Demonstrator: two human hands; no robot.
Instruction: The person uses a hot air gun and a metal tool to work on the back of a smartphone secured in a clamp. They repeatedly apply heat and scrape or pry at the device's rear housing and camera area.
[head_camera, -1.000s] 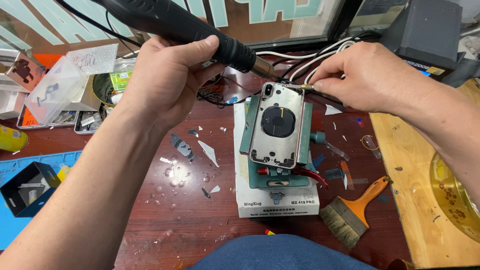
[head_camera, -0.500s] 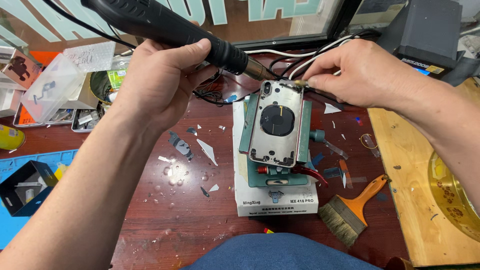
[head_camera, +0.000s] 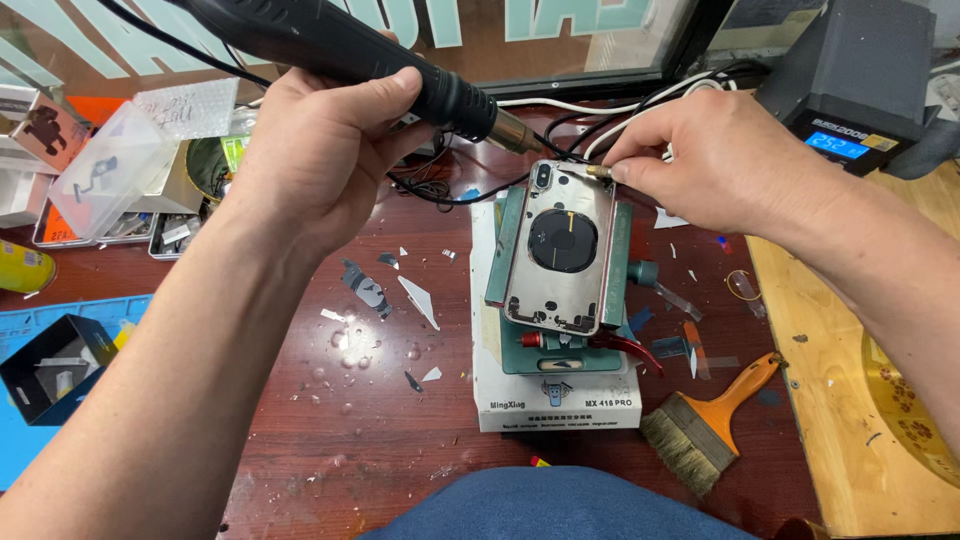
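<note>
My left hand (head_camera: 315, 150) grips a black hot-air gun (head_camera: 340, 50) whose metal nozzle (head_camera: 515, 132) points down toward the top of a phone back housing (head_camera: 560, 245). The housing lies face down in a green clamp fixture (head_camera: 560, 350) on a white box (head_camera: 555, 400). My right hand (head_camera: 700, 160) pinches a small brass-tipped tool (head_camera: 598, 171) against the housing's top right corner, next to the nozzle.
Glass shards (head_camera: 418, 300) lie scattered on the dark red table left of the fixture. An orange-handled brush (head_camera: 705, 420) lies at right, near a wooden board (head_camera: 850, 400). A soldering station with a blue display (head_camera: 840, 145) stands back right. Clear parts boxes (head_camera: 110, 170) sit at left.
The view has shifted slightly. My left hand and the hot-air gun stay near the housing's top, and my right hand has moved a little toward the housing's top right corner.
</note>
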